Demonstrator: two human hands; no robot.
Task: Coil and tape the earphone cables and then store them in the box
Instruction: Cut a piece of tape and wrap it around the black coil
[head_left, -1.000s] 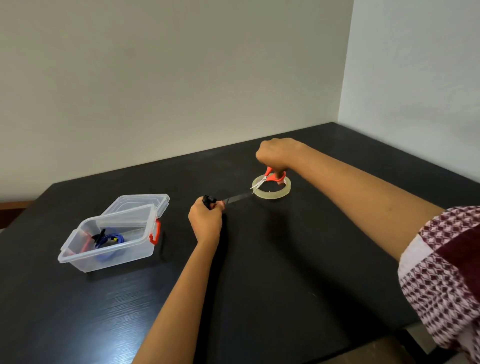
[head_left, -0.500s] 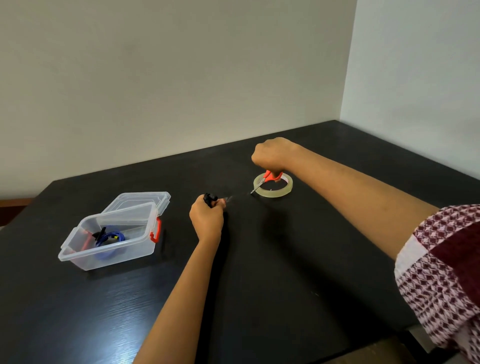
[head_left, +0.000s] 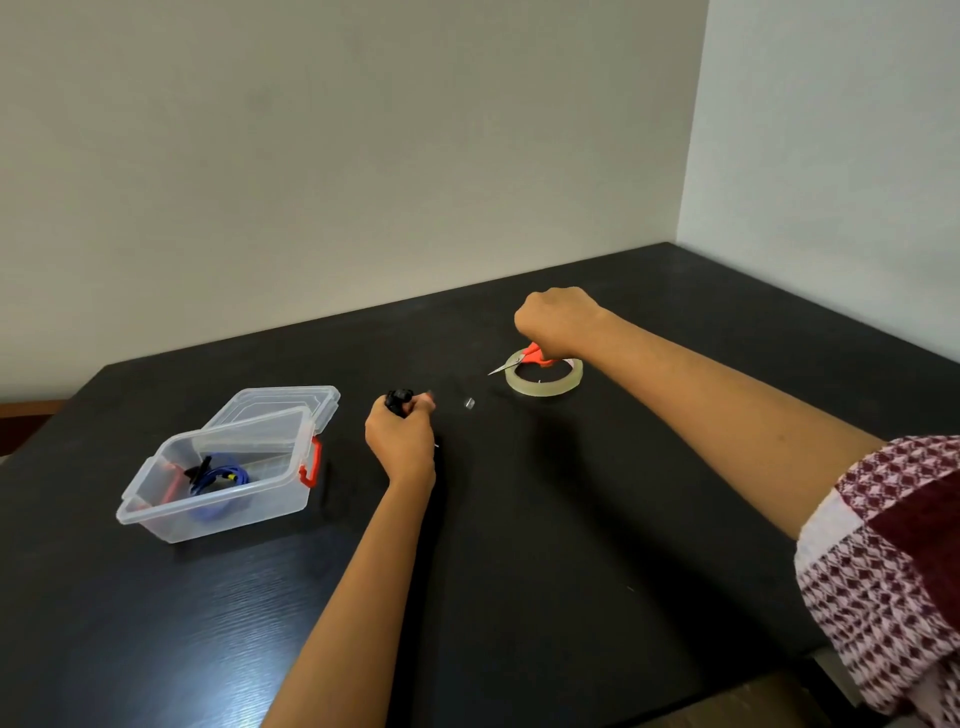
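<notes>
The left hand (head_left: 400, 441) is resting on the black table (head_left: 519, 545) near its middle, fingers curled tight into a fist. It is gripping a black earphone cable (head_left: 398, 401), bundled small, with the top of the bundle sticking out above the thumb and forefinger. How many loops the bundle has cannot be told.

The right hand (head_left: 558, 322) is hovering over the far side of the tape roll (head_left: 545, 392), fingers closed around the red handles of a pair of scissors (head_left: 534, 356). The blades are pointing left and down towards the left hand, and appear to be lying together. The roll is lying flat on the table, well apart from the left hand. A small glint of clear tape (head_left: 469, 403) is showing between the roll and the left hand; whether it is joined to the bundle cannot be told.

The clear plastic box (head_left: 228, 514) is standing to the left of the left hand, near it but not touching. Its lid (head_left: 283, 405) is lying open behind it, and a red latch (head_left: 310, 463) is hanging on the side facing the hand. A blue cable (head_left: 221, 475) is lying coiled inside, with a dark piece beside it. A patterned sleeve (head_left: 883, 561) is covering the right upper arm.
</notes>
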